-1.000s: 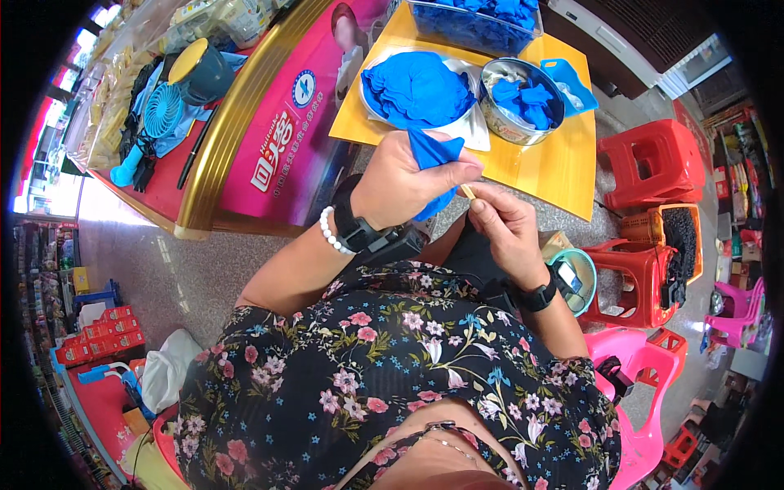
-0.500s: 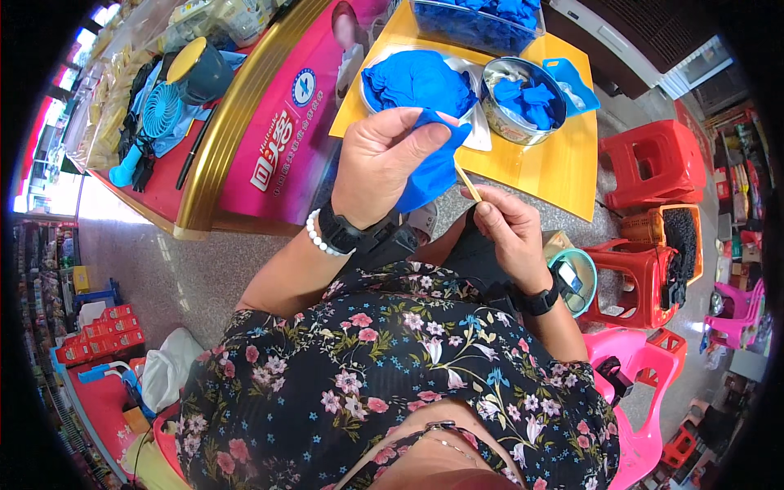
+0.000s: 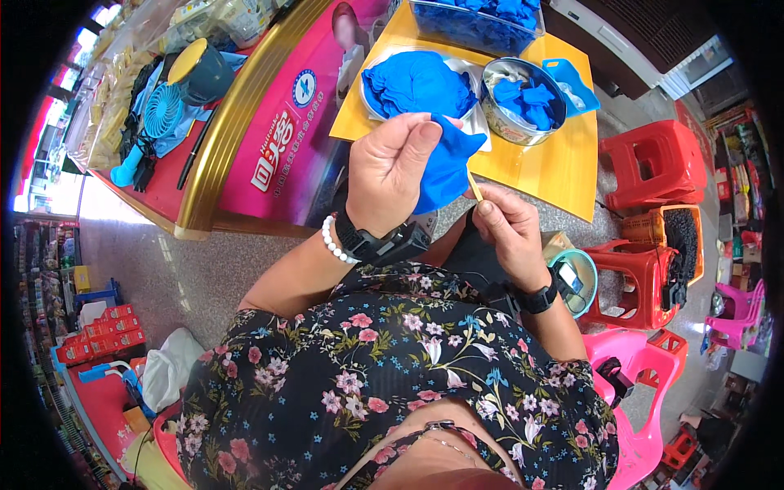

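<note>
So — left hand (image 3: 382, 175) pinching blue cloth (image 3: 447, 167), right hand (image 3: 512, 229) holding stick (image 3: 474, 186).

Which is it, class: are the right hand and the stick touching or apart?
Touching. The head view shows the right hand pinching the stick between thumb and fingers, its upper part sticking out beyond them.

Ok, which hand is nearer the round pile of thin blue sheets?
Left. The left hand, pinching a single blue sheet, appears at the near edge of the pile; the right hand, holding a thin pale stick, is farther back and to the right.
</note>
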### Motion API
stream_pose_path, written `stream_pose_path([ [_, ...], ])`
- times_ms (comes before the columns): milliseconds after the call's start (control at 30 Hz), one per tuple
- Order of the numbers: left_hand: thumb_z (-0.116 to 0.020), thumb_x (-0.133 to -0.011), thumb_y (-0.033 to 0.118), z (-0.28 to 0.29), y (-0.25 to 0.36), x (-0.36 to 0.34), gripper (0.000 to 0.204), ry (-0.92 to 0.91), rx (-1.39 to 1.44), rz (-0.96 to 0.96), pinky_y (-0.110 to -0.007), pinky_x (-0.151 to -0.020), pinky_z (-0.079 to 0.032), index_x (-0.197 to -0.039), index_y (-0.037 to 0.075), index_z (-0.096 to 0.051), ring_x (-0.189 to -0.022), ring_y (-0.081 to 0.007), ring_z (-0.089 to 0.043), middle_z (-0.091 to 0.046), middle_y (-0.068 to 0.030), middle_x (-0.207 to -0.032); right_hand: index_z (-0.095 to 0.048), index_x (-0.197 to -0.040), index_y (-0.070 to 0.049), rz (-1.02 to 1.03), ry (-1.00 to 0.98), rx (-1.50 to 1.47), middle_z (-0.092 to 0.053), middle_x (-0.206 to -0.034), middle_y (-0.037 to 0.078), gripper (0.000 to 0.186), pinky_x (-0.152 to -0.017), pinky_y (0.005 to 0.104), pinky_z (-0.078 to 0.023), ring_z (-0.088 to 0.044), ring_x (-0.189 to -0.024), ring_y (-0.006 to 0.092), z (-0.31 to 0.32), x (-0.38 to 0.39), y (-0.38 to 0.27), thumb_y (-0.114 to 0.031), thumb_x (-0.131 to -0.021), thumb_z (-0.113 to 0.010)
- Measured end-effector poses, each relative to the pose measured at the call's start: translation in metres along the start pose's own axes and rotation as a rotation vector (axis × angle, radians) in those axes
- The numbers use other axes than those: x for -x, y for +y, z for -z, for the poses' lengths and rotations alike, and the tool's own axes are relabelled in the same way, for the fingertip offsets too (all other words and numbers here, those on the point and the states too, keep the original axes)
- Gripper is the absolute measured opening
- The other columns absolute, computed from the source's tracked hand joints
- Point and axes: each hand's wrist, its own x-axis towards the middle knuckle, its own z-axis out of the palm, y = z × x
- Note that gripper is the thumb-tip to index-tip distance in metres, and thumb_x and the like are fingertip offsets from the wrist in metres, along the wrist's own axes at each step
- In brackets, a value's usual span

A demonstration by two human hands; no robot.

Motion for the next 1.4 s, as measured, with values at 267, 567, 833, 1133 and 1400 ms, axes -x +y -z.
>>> stream_pose_path([
  [267,-0.06,-0.09,0.011,0.014,-0.003,-0.002,0.014,-0.107,-0.293,-0.085,-0.023,-0.05,-0.039,-0.088,-0.002,-0.061,-0.058,-0.0056,-0.05,-0.057,-0.0049,-0.062,-0.061,-0.114,0.001,-0.112,-0.031,-0.149,-0.05,-0.07,-0.006,0.027,-0.049,0.0176,-0.028,-0.037,-0.058,0.0018,-0.002,-0.002,0.001,-0.015,-0.094,-0.054],
  [567,-0.053,-0.095,0.018,0.013,0.008,-0.006,0.022,-0.087,-0.072,0.038,-0.017,-0.069,-0.043,-0.102,0.0,-0.063,-0.077,-0.0027,-0.052,-0.064,-0.0003,-0.091,-0.061,-0.114,0.001,0.091,0.08,0.192,-0.057,-0.076,-0.002,0.024,-0.055,0.0186,-0.038,-0.048,-0.063,0.0046,-0.003,0.0,-0.004,-0.009,-0.092,-0.056],
  [833,-0.057,-0.092,0.014,0.008,0.009,-0.008,0.02,-0.055,-0.064,-0.028,-0.017,-0.064,-0.045,-0.1,-0.001,-0.066,-0.073,-0.0021,-0.054,-0.065,0.0012,-0.081,-0.061,-0.114,0.0,-0.08,-0.027,-0.056,-0.052,-0.072,-0.004,0.025,-0.053,0.0186,-0.035,-0.044,-0.061,0.0041,-0.001,-0.001,-0.006,-0.011,-0.093,-0.056],
  [1133,-0.06,-0.089,0.008,0.019,0.023,-0.015,0.013,-0.266,-0.082,0.118,-0.019,-0.067,-0.047,-0.095,-0.002,-0.065,-0.075,-0.0036,-0.057,-0.066,0.0,-0.082,-0.062,-0.111,0.001,0.135,0.073,0.446,-0.065,-0.086,0.004,0.023,-0.066,0.0219,-0.045,-0.057,-0.074,0.0086,0.006,-0.002,-0.012,-0.008,-0.091,-0.056],
  [1400,-0.062,-0.087,0.008,0.001,0.013,-0.003,0.008,-0.235,0.074,0.214,-0.02,-0.063,-0.044,-0.091,0.001,-0.064,-0.072,-0.0023,-0.051,-0.06,0.0034,-0.079,-0.062,-0.112,0.0,-0.157,-0.103,-0.121,-0.054,-0.071,-0.002,0.025,-0.05,0.0185,-0.034,-0.042,-0.057,0.004,0.002,-0.005,-0.012,-0.016,-0.094,-0.054],
])
